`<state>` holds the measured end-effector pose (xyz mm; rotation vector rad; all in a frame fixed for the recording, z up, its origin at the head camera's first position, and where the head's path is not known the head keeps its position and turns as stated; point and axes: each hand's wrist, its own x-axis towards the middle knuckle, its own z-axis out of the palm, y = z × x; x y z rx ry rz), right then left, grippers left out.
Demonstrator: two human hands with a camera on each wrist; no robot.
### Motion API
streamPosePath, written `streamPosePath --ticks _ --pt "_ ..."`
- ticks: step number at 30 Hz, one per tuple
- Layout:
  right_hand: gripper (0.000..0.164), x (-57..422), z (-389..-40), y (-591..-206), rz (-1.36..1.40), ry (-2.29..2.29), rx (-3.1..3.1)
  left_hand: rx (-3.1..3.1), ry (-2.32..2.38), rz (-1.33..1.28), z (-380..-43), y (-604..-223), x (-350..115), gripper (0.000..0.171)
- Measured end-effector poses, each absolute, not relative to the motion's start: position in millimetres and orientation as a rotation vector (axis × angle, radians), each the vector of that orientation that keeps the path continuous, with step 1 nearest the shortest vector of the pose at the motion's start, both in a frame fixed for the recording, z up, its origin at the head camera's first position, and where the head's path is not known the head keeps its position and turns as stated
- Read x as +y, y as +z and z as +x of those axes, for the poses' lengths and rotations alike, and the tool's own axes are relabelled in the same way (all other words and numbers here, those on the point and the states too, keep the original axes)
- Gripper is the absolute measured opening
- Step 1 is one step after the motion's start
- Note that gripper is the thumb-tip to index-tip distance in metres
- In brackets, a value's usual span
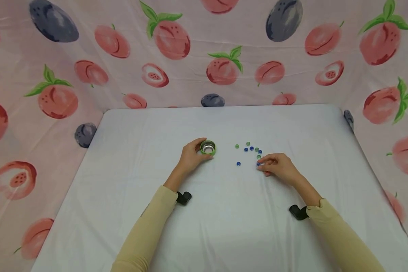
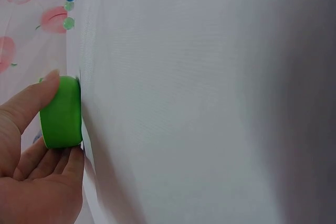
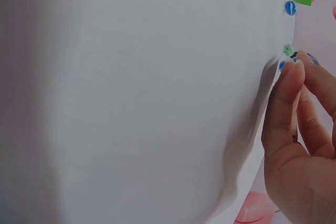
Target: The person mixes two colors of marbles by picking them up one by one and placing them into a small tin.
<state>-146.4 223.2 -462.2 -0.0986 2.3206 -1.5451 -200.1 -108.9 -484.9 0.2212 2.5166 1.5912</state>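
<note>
A small round green bowl [image 1: 208, 147] with a shiny metal inside stands upright on the white table. My left hand [image 1: 192, 155] grips it from the left, thumb on the near side and fingers on the far side. In the left wrist view the bowl's green outer wall [image 2: 62, 114] shows between thumb and fingers. Right of the bowl, my right hand [image 1: 279, 167] pinches a blue glass marble [image 1: 258, 164] between thumb and forefinger, low over the table. In the right wrist view the fingertips partly hide the marble. Several loose marbles lie just beyond, among them a green marble [image 1: 258, 156].
One blue marble [image 1: 238, 164] lies apart, between the two hands. A green marble [image 1: 237, 146] marks the left end of the scattered group. White cloth covers the table [image 1: 224, 219], with some creases. Fruit-print fabric [image 1: 190, 83] hangs behind and at both sides.
</note>
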Motion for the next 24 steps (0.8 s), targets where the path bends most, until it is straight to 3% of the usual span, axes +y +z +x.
streamPosePath --ticks 24 --pt "0.033 197.8 -166.0 -449.2 -0.144 -1.576 2.333 2.52 1.606 0.219 -201.3 -485.4 -108.6 0.075"
